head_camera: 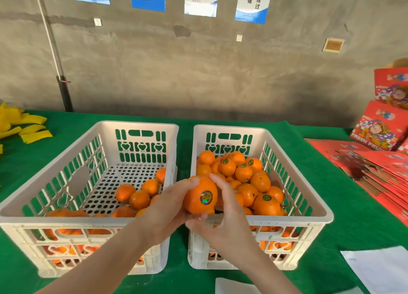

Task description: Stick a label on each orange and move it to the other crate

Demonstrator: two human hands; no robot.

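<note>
The left hand (167,205) grips a round glossy orange (195,203) with a dark round label (206,197) on its face, thumb over the top, above the near-left corner of the white slotted plastic crate (287,219) at 3 o'clock, which is heaped with labelled oranges (244,172). The right hand (223,223) touches the fruit's 3 o'clock side, forefinger straight. The matching crate (66,219) at 9 o'clock holds fewer oranges (139,200), on green cloth (353,216).

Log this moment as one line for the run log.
left hand holds orange | label stuck on | right hand touches orange | at right crate rim | not yet placed
</note>
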